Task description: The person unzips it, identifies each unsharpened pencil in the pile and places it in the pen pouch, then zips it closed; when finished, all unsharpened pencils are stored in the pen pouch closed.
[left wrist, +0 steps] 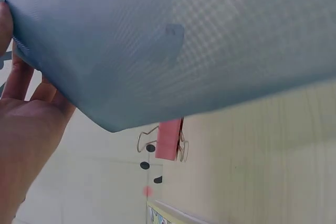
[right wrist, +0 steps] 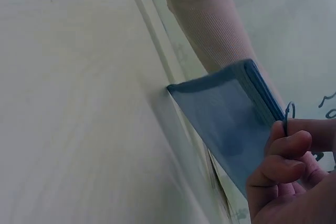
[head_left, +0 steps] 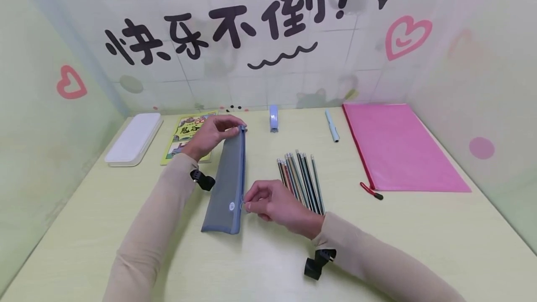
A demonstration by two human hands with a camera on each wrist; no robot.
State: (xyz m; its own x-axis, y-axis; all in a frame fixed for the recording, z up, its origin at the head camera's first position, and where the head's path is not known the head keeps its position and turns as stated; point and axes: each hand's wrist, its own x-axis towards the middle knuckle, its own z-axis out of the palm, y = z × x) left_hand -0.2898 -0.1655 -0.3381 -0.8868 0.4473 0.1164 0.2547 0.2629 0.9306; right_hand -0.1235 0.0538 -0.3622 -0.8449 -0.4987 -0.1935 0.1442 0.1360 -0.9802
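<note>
The right hand (head_left: 274,206) pinched the zipper pull (right wrist: 288,113) near the close end of a grey-blue mesh pencil pouch (head_left: 226,185) on the table (head_left: 419,236). Beyond, the left hand (head_left: 211,133) gripped the pouch's far end. Pencils (head_left: 301,178) lay just right of it. The pouch looked light and limp, best held by both ends.

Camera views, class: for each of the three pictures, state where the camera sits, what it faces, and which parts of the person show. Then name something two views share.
Head: worn high, looking forward and down at the table; both forearms, left hand and right hand show.
Left wrist: close under the grey-blue pencil pouch; palm and fingers show.
Right wrist: low along the tabletop toward the pouch; curled fingers pinch the zipper pull, opposite sleeve behind.
Shared: all three show the pouch.
</note>
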